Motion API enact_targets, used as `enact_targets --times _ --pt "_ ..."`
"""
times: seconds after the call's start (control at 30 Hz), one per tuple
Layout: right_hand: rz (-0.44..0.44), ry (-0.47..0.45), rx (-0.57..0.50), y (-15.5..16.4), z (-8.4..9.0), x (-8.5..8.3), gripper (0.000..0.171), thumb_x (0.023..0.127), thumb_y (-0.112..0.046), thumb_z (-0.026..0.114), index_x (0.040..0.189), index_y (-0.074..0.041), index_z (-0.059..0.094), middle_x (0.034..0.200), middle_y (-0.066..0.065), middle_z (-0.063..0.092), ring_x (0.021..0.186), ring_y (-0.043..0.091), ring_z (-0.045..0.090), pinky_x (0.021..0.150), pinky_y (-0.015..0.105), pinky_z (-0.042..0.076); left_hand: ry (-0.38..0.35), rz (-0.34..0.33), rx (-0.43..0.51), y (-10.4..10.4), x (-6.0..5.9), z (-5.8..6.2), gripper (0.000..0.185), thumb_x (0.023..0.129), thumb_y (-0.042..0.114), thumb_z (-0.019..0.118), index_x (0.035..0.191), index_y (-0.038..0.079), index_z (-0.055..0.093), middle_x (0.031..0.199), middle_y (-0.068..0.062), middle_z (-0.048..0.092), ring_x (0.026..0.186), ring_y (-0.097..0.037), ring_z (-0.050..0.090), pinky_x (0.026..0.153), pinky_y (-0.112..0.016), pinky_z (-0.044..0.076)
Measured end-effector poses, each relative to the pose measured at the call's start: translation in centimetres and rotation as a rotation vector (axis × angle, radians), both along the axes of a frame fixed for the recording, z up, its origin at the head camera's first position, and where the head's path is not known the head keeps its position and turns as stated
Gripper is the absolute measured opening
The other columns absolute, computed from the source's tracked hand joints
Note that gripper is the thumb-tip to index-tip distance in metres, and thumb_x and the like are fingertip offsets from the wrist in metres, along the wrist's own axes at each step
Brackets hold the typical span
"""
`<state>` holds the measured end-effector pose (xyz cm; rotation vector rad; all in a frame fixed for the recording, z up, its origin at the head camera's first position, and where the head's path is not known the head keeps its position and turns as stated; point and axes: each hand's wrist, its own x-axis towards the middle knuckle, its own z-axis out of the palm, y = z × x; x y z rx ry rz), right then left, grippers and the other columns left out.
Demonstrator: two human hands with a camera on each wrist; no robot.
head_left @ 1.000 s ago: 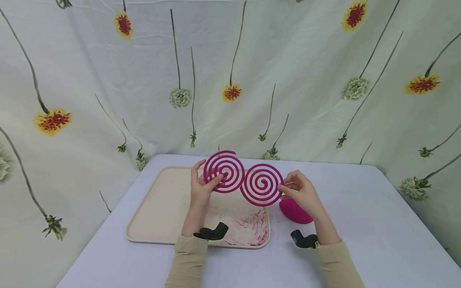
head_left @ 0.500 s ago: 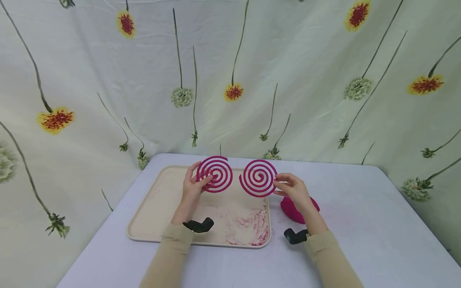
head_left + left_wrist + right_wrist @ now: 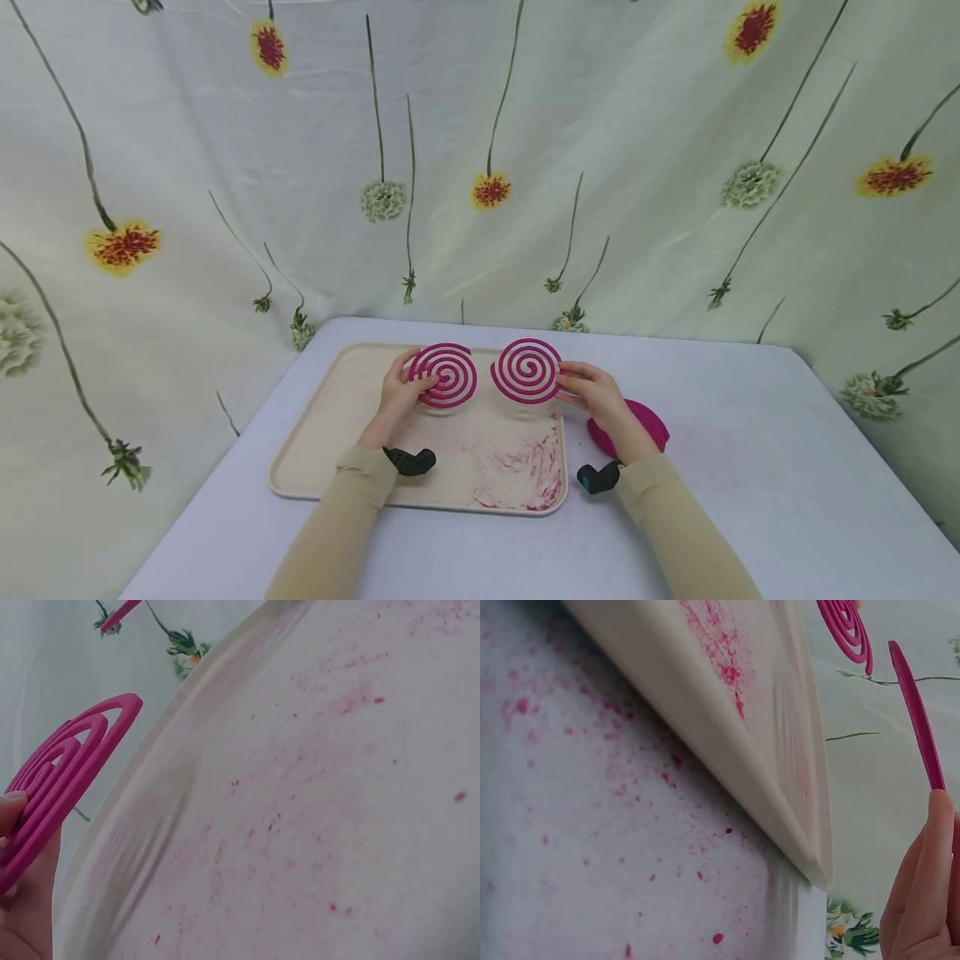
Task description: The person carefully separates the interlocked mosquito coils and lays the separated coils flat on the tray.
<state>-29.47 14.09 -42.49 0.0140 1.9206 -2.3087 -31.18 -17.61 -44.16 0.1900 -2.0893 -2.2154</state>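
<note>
My left hand (image 3: pixel 392 398) holds a magenta mosquito coil (image 3: pixel 446 377) at its left part, thumb across the front near the centre. In the left wrist view this coil (image 3: pixel 71 791) leans at a slant in the fingers. A second mosquito coil (image 3: pixel 528 368) is pinched at its right edge by my right hand (image 3: pixel 598 397). Seen edge-on in the right wrist view, that coil (image 3: pixel 918 712) rises from the fingertips. Both coils are raised over the far part of a cream tray (image 3: pixel 322 442), side by side with a gap between them.
A magenta pile of coils (image 3: pixel 651 421) lies right of the tray, partly hidden by my right forearm. Magenta crumbs and smears mark the tray's near right corner, with specks on the white-covered table (image 3: pixel 750 467). A flower-printed cloth (image 3: pixel 660 208) hangs behind.
The two coils, overlapping a second ago, are now apart. My left hand has moved left, my right hand slightly left, and both coils appear smaller and farther away.
</note>
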Motion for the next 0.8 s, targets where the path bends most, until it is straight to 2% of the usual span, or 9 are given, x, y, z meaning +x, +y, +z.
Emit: enact_targets --times 0.1,0.23,0.37,0.43,0.53,0.67,0.8 --pt "-0.004 -0.049 -0.029 -0.2 -0.3 -0.4 0.042 0.091 -0.001 0.058 0.13 0.008 0.047 0.099 0.005 0.063 0.081 0.011 0.065 0.077 0.029 0.055 -0.04 0.027 -0.046 -0.3 -0.5 -0.5 0.061 0.085 0.0 0.065 0.139 0.011 0.038 0.128 -0.019 0.053 0.101 -0.022 0.06 0.071 -0.019 0.054" --pt "0.007 -0.117 -0.073 -0.5 -0.9 -1.0 0.043 0.09 0.003 0.057 0.131 0.01 0.046 0.101 0.008 0.062 0.079 0.011 0.066 0.078 0.03 0.055 -0.089 0.056 -0.076 -0.8 -1.2 -1.0 0.061 0.084 0.001 0.067 0.138 0.008 0.038 0.126 -0.02 0.055 0.089 -0.014 0.061 0.064 -0.016 0.053" --pt "0.009 -0.156 -0.084 -0.7 -1.3 -1.5 0.043 0.09 0.005 0.055 0.131 0.011 0.044 0.103 0.011 0.06 0.078 0.012 0.066 0.077 0.03 0.055 -0.111 0.039 -0.066 -1.0 -1.7 -1.3 0.063 0.086 -0.001 0.064 0.141 0.006 0.033 0.13 -0.02 0.05 0.09 -0.014 0.059 0.061 -0.017 0.052" --pt "-0.002 -0.171 -0.078 -0.9 -1.3 -1.6 0.043 0.09 0.006 0.055 0.131 0.011 0.044 0.104 0.012 0.06 0.077 0.012 0.066 0.076 0.03 0.055 -0.113 0.023 -0.065 -1.0 -1.9 -1.4 0.065 0.086 -0.003 0.062 0.143 0.004 0.03 0.136 -0.021 0.045 0.1 -0.018 0.056 0.066 -0.018 0.054" --pt "-0.014 -0.188 -0.056 -1.1 -1.3 -1.9 0.042 0.09 0.006 0.055 0.131 0.01 0.044 0.105 0.014 0.059 0.075 0.012 0.066 0.074 0.029 0.055 -0.12 0.011 -0.09 -1.1 -2.0 -1.5 0.067 0.087 -0.004 0.06 0.144 0.001 0.027 0.143 -0.021 0.036 0.118 -0.025 0.048 0.082 -0.026 0.053" --pt "-0.012 -0.193 -0.016 -1.3 -1.1 -2.2 0.042 0.091 0.004 0.055 0.131 0.01 0.044 0.109 0.017 0.056 0.074 0.012 0.065 0.072 0.028 0.056 -0.114 0.011 -0.15 -1.2 -1.9 -1.3 0.068 0.087 -0.003 0.059 0.145 -0.003 0.024 0.148 -0.023 0.027 0.133 -0.03 0.033 0.101 -0.038 0.041" --pt "-0.009 -0.194 0.024 -1.5 -0.9 -2.3 0.04 0.092 0.001 0.055 0.129 0.011 0.045 0.108 0.019 0.057 0.073 0.015 0.067 0.073 0.028 0.056 -0.099 0.021 -0.198 -1.1 -1.8 -0.9 0.068 0.088 0.004 0.059 0.145 -0.004 0.023 0.15 -0.022 0.024 0.138 -0.03 0.025 0.108 -0.037 0.031"
